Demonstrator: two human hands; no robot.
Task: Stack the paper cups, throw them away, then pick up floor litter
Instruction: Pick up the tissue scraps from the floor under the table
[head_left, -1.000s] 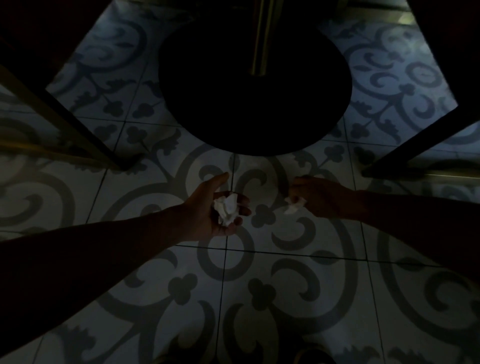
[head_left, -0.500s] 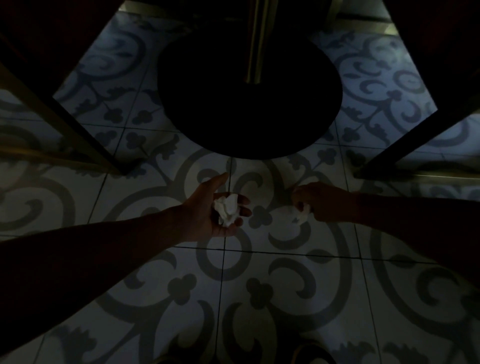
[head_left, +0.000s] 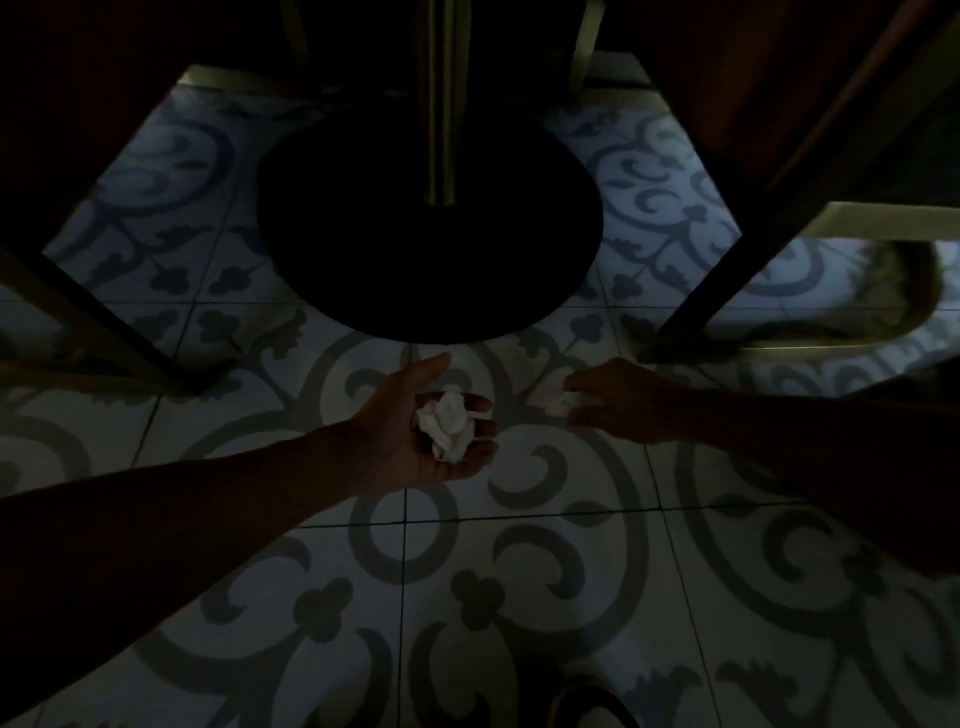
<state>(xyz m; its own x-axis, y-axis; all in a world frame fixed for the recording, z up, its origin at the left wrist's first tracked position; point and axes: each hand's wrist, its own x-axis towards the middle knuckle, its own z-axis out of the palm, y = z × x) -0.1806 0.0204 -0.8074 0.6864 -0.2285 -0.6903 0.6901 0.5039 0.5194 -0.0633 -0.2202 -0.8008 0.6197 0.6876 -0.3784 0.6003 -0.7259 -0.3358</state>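
Observation:
The scene is dim, under a table. My left hand (head_left: 415, 431) is palm up over the patterned tile floor, cupping a crumpled white paper wad (head_left: 448, 425) in loosely curled fingers. To its right, my right hand (head_left: 623, 400) pinches a small white scrap of paper (head_left: 562, 404) at its fingertips, blurred, a short gap away from the left hand. No paper cups are in view.
A round black table base (head_left: 431, 249) with a brass post (head_left: 441, 98) stands just beyond both hands. Dark chair legs angle in at the left (head_left: 104, 332) and the right (head_left: 727, 275). Patterned floor tiles (head_left: 467, 597) spread below my arms.
My right hand, holding the small scrap, has lifted slightly and drifted toward the left hand. The left hand has kept its wad and barely moved. The view has shifted a little.

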